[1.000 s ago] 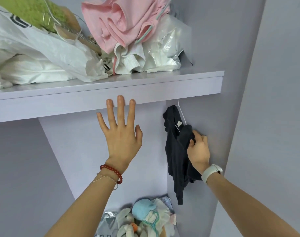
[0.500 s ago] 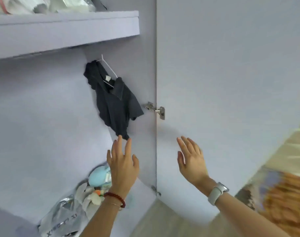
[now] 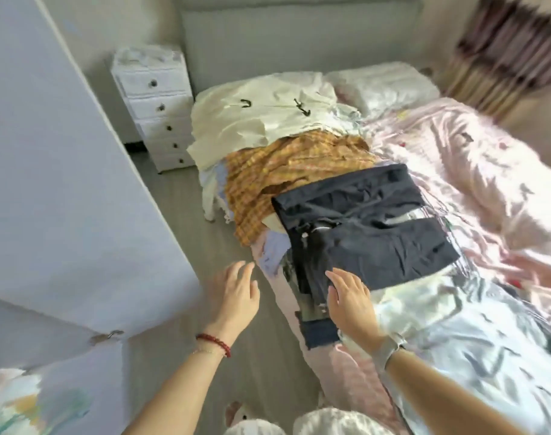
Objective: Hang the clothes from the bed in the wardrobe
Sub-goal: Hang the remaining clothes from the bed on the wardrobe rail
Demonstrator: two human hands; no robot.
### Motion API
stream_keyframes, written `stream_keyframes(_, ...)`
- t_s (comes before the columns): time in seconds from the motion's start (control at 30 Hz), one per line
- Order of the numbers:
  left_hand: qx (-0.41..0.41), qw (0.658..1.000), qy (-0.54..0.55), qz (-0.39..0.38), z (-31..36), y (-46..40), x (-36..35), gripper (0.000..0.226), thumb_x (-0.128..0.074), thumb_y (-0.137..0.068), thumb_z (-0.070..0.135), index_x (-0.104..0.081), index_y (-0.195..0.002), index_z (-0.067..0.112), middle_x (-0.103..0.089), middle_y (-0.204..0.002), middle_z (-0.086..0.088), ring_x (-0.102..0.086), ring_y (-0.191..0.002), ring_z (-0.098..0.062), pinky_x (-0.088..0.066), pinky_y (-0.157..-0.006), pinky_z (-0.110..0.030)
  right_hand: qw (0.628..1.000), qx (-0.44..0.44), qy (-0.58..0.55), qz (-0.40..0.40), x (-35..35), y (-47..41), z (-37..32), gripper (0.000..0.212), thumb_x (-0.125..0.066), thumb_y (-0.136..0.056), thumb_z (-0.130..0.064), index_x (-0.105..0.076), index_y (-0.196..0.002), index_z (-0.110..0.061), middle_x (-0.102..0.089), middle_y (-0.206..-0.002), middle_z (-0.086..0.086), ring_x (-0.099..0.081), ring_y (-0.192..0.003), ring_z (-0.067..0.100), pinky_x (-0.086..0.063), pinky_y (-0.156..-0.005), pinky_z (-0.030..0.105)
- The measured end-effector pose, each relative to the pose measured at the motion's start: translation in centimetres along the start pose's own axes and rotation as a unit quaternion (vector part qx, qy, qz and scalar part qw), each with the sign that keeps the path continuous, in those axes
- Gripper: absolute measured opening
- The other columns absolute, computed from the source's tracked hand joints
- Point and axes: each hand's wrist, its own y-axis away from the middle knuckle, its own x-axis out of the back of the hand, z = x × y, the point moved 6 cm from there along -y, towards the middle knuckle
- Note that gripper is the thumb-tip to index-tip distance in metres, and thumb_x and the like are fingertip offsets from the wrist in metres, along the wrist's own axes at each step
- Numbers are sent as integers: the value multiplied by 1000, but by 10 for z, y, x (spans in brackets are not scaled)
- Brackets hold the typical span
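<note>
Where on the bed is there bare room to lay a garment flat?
Free: the pink quilt right of the dark garment. Crowded: the bed's left edge, where the cream garment, yellow plaid garment and dark garment overlap. Both hands, left hand and right hand, hover empty.

A pile of clothes lies on the bed (image 3: 475, 189): a dark blue garment (image 3: 368, 227) spread flat in front, a yellow checked one (image 3: 286, 171) behind it, then a cream one (image 3: 252, 120).
</note>
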Motion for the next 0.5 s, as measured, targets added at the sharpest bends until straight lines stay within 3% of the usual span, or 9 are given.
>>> stream_keyframes(0.1, -95, 994, 20, -55, 79, -8, -45, 32, -64, -79, 5, -63, -111, 1, -64, -108, -16, -61, -101, -33, -47, -86, -42, 992, -124, -3, -3, 15, 46, 87, 40, -41, -92, -13, -46, -131, -12, -45, -137, 4, -41, -124, 24, -30, -102, 34)
stream_keyframes(0.2, -165, 979, -4, -120, 155, -3, -97, 37, -52, -90, 18, -53, -127, 11, -56, -127, -4, -49, -120, -21, -36, -99, -35, 974, -226, -15, -5, 29, 98, 165, 40, -41, -92, -11, -45, -131, -11, -46, -135, 6, -43, -123, 26, -33, -102, 34)
stream_keyframes(0.27, -193, 967, -8, -168, 204, 6, -133, 37, -45, -93, 22, -49, -129, 16, -51, -131, 1, -44, -122, -17, -32, -101, -32, 958, -284, -33, -7, 38, 132, 214, 38, -40, -93, -12, -45, -131, -9, -48, -133, 7, -43, -122, 26, -34, -101, 34)
stream_keyframes(0.5, -270, 889, -55, -365, 352, 57, -269, 44, -38, -95, 23, -36, -138, 16, -39, -141, -3, -35, -129, -21, -29, -106, -34, 875, -469, -113, 46, 69, 225, 375, 36, -39, -92, -8, -46, -128, -3, -48, -130, 14, -44, -120, 29, -31, -101, 34)
